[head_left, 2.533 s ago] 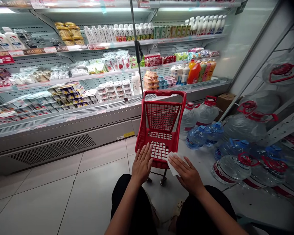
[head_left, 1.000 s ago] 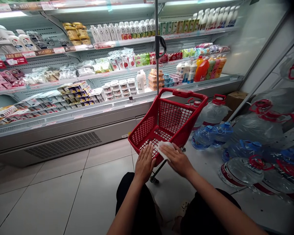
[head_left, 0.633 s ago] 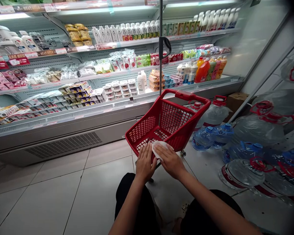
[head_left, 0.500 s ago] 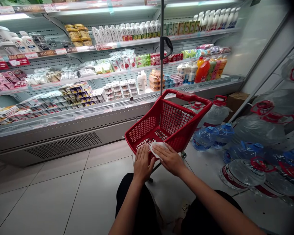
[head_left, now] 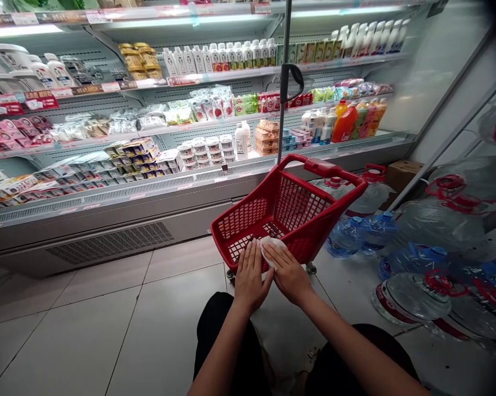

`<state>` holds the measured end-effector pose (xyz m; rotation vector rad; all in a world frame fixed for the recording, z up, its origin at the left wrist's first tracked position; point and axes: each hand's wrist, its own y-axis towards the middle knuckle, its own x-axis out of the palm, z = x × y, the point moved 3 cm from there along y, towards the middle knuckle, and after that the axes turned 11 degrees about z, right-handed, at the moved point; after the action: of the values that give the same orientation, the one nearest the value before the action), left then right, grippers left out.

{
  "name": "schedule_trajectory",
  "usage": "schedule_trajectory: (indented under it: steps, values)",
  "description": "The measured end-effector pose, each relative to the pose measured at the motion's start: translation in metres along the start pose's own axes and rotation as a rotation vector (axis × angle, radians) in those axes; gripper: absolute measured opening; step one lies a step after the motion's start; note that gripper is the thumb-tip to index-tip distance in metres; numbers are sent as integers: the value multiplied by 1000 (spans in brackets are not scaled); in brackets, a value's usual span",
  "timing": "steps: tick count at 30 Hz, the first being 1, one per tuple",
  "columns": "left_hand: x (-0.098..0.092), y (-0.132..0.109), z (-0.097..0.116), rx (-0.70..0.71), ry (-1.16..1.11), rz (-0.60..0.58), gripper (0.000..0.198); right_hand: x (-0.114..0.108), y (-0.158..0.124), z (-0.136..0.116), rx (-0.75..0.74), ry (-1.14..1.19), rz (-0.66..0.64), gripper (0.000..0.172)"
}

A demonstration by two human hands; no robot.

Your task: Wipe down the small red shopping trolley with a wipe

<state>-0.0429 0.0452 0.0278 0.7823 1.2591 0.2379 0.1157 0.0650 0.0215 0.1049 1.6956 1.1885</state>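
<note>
A small red shopping trolley (head_left: pixel 289 212) stands on the tiled floor in front of me, its basket empty and turned at an angle, with a tall grey handle pole (head_left: pixel 284 93) rising behind it. My left hand (head_left: pixel 251 275) lies flat against the near rim of the basket, fingers stretched out. Beside it, my right hand (head_left: pixel 287 272) presses a white cloth (head_left: pixel 269 246) against the same rim.
An open chiller (head_left: pixel 107 165) with shelves of bottles, cups and packets runs along the back. Several large water jugs (head_left: pixel 417 258) with red and blue caps lie on the floor at the right. A cardboard box (head_left: pixel 402 171) sits by the wall. My dark-trousered knees are below.
The trolley has swung from facing me straight on to an angled position. My right hand with the cloth has slid left along the rim to end beside my left hand.
</note>
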Motion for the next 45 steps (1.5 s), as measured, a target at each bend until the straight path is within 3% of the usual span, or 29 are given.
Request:
schedule_trajectory:
  steps: [3, 7, 9, 12, 17, 19, 22, 27, 29, 31, 34, 36, 39, 43, 45]
  values:
    - [0, -2, -2, 27, -29, -10, 78, -7, -2, 13, 0, 4, -5, 71]
    - [-4, -3, -22, 66, -83, -26, 70, -32, -3, 75, 131, -91, 38, 67]
    - [-5, 0, -27, 29, -89, -8, 67, -39, -4, 92, 184, -115, 66, 65]
    - [-3, 6, -22, -17, -64, 26, 68, -35, -1, 82, 193, -91, 91, 63]
    - [4, 11, 4, 81, -64, 2, 76, -14, 9, 24, 105, 15, 54, 59]
    - [3, 9, 4, 111, -63, 0, 77, -13, 11, 14, 67, 45, 28, 59]
    - [-3, 5, -7, 169, -78, -13, 72, -27, 9, 30, 44, 26, 13, 60]
    - [-15, 0, -24, 134, -79, 25, 67, -66, 0, 93, 173, -131, 83, 61]
    - [-15, 2, -21, 71, -62, 59, 68, -70, -3, 97, 203, -156, 98, 63]
    - [-12, 8, -10, 25, -54, 70, 71, -64, -4, 84, 186, -147, 95, 64]
    - [-3, 18, 11, 59, -80, 32, 75, -48, -4, 56, 116, -107, 58, 67]
    - [2, 23, 20, 99, -92, 4, 74, -45, -4, 49, 75, -92, 26, 67]
    - [5, 22, 20, 134, -102, -20, 70, -63, -4, 72, 97, -124, 38, 66]
    - [3, 20, 17, 149, -127, -17, 67, -100, -7, 121, 256, -210, 142, 61]
    - [2, 25, 21, 113, -129, 16, 68, -106, -9, 128, 295, -218, 169, 60]
